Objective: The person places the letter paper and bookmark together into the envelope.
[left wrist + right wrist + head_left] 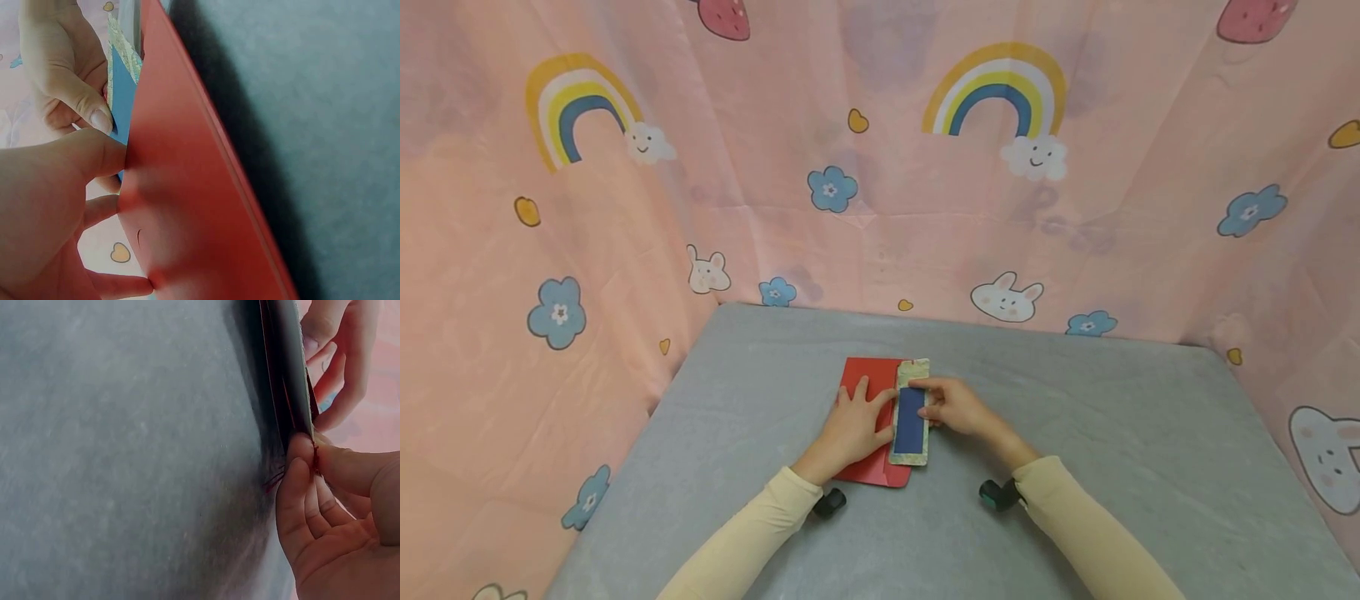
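Observation:
A red paper envelope or folder (865, 473) lies on the table, its long sides running away from me. Over its right edge sits a narrow bookmark-like card (910, 425) with a blue centre and a pale patterned border. My left hand (852, 427) rests on the red piece with fingers spread, thumb and index finger reaching the card's left edge. From the other side my right hand (961, 408) pinches the card's right edge between thumb and fingers. Thin red threads (274, 481) show beside the right fingertips in the right wrist view.
The grey-covered table (1120, 467) extends around both hands. A pink printed curtain (895, 242) hangs along its back and sides. Small black devices (997, 495) are at both wrists.

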Available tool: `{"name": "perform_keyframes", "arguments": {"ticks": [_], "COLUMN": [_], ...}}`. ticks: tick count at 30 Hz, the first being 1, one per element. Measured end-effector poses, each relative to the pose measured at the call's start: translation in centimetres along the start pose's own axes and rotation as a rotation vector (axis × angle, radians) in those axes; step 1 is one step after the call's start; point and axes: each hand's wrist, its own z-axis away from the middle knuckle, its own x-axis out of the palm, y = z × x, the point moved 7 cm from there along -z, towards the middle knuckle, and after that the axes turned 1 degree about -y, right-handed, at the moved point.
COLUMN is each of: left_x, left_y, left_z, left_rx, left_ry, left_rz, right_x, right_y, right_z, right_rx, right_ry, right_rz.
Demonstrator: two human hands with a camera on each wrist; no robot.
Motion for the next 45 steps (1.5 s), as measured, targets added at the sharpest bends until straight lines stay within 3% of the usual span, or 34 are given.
{"name": "perform_keyframes", "arguments": {"ticks": [14,34,45], "left_x": [0.2,0.1,-0.1], "left_y": [-0.1,-0.1,-0.1], "left_z": [0.0,0.0,0.0], "left_rx": [-0.003,-0.008,-0.002], "left_ry": [0.003,-0.008,0.001], "left_rz": [-0.006,0.005,0.004], "right_x": [0.6,1.2,1.3], "right_y": [0.0,-0.4,-0.4], "right_z": [-0.7,-1.0,-1.4], "right_rx": [0.028,0.005,0.026], "right_ry": [0.002,-0.008,0.010], "right_rz": [0.024,0.042,0.143]}}
